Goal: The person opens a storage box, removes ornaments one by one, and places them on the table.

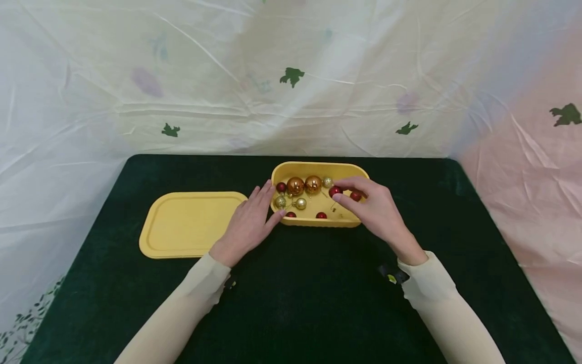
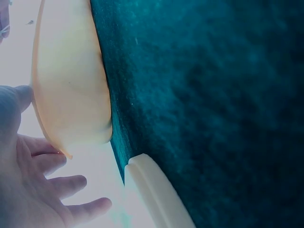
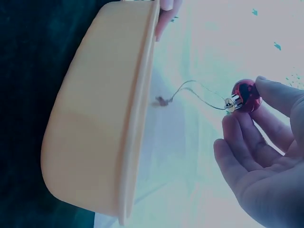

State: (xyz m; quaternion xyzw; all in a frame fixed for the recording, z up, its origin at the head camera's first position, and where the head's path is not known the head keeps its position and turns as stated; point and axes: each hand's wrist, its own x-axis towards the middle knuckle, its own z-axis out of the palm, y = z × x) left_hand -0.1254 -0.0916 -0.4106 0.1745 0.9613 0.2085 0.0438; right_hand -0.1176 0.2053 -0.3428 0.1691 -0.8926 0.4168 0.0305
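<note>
Left hand (image 1: 249,218), at the end of a cream fabric sleeve (image 1: 177,303), is spread fairly wide, fingers nearly straight; its thumb touches the near rim of a deep yellow rectangular box with rounded corners (image 1: 318,223), and its fingertips lie at the box's left end. Right hand (image 1: 379,207) has thumb and fingertips only a narrow gap apart, pinching a shiny red round bauble (image 1: 335,191) over the right half of the box. In the right wrist view that bauble is higher than the box's rim, and a thin cord trails from its silvery cap toward the box.

Left of the box and slightly nearer, a flat yellow lid with rounded corners (image 1: 182,225) lies on a dark green cloth-covered desk (image 1: 291,303), partly hidden by the left hand.

Just behind the box's near wall show the tops of two red balls (image 1: 321,215). Farther in, on the box's left side, lie a small glittery gold ball (image 1: 280,202) and a small smooth gold ball (image 1: 300,203). A dark red ball (image 1: 355,196) lies toward the box's right end. Nearer the box's far wall are two large copper-gold balls (image 1: 295,186), side by side.

Beyond the box hangs creased whitish fabric (image 1: 318,111) with dark green patches (image 1: 292,76).
</note>
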